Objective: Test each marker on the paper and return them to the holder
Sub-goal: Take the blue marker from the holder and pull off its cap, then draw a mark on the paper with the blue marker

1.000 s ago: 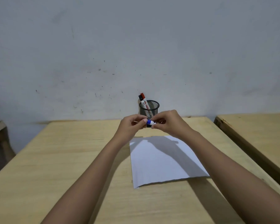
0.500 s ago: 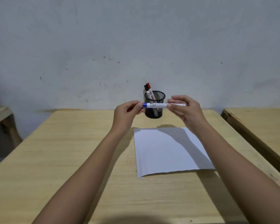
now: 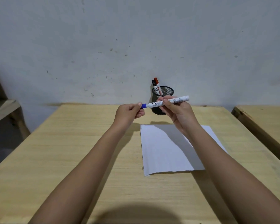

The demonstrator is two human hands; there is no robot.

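My right hand [image 3: 179, 113] grips the white barrel of a blue marker [image 3: 176, 101], held nearly level above the far end of the paper [image 3: 166, 152]. My left hand [image 3: 129, 113] pinches the marker's blue cap [image 3: 143, 105] at its left end; cap and barrel still look joined. Behind the hands, a black mesh holder [image 3: 166, 91] stands near the wall with a red-capped marker [image 3: 157, 84] and a black-capped marker [image 3: 153, 84] in it. The white sheet lies flat on the wooden table [image 3: 71, 151], partly under my right forearm.
A second wooden table [image 3: 268, 120] stands close on the right, with a narrow gap between. A low wooden shelf [image 3: 2, 109] sits at the far left. The grey wall rises just behind the holder.
Both hands have spread apart and the marker has turned level, its full barrel now showing. The right hand has shifted its grip along the barrel. The camera has tilted down a little.
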